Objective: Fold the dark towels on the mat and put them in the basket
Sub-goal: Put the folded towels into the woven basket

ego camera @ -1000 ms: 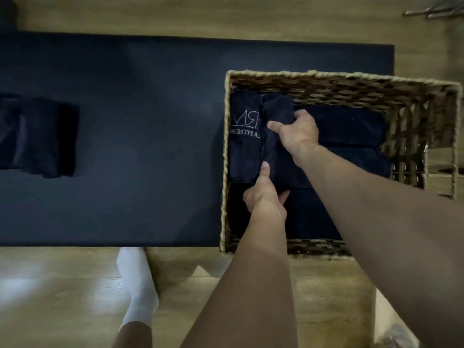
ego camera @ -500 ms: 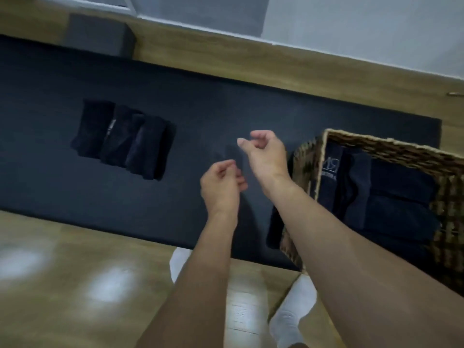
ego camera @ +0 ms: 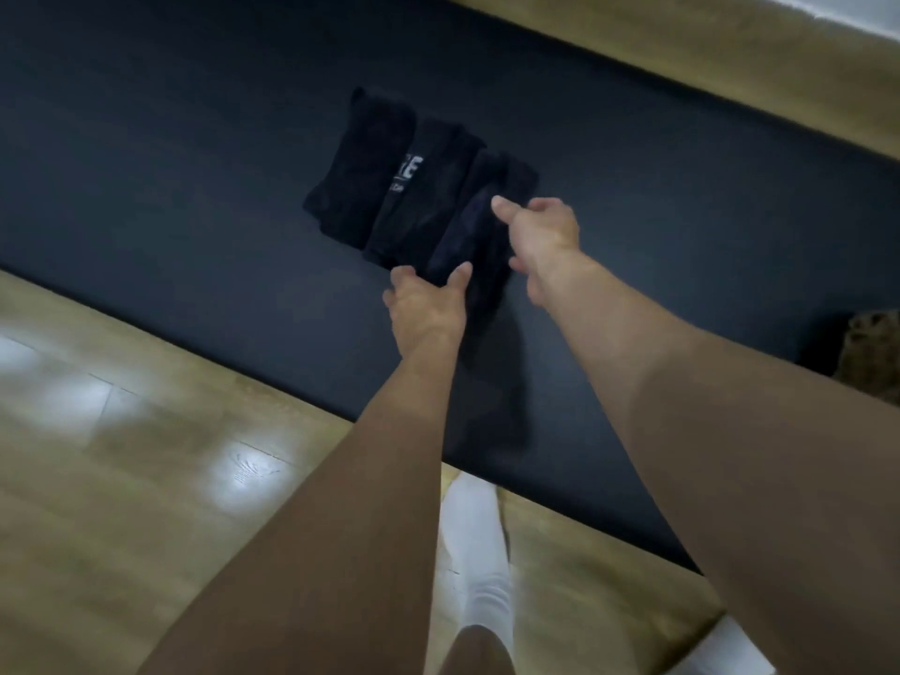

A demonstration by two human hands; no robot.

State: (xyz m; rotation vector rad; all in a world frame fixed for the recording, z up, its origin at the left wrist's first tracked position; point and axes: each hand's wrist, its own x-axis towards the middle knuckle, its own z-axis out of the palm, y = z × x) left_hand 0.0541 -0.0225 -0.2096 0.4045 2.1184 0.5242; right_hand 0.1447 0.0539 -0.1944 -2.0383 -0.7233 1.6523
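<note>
Three folded dark towels lie side by side on the dark mat (ego camera: pixel 195 138): a left towel (ego camera: pixel 360 172), a middle towel (ego camera: pixel 423 207) with white lettering, and a right towel (ego camera: pixel 479 231). My left hand (ego camera: pixel 426 304) is at the near end of the right towel, fingers spread, thumb touching the cloth. My right hand (ego camera: pixel 543 231) is over that towel's right side, its thumb stretched across the top and its fingers hanging beside the edge. Neither hand clearly grips the towel. A corner of the wicker basket (ego camera: pixel 871 353) shows at the right edge.
Wooden floor (ego camera: pixel 121 455) runs along the mat's near side and beyond its far side. My foot in a white sock (ego camera: pixel 477 538) stands at the mat's near edge. The picture is blurred by motion.
Both hands left the towels in the basket, swung left across the mat and now reach the rightmost folded towel. The view turned left, so the basket slid to the right edge.
</note>
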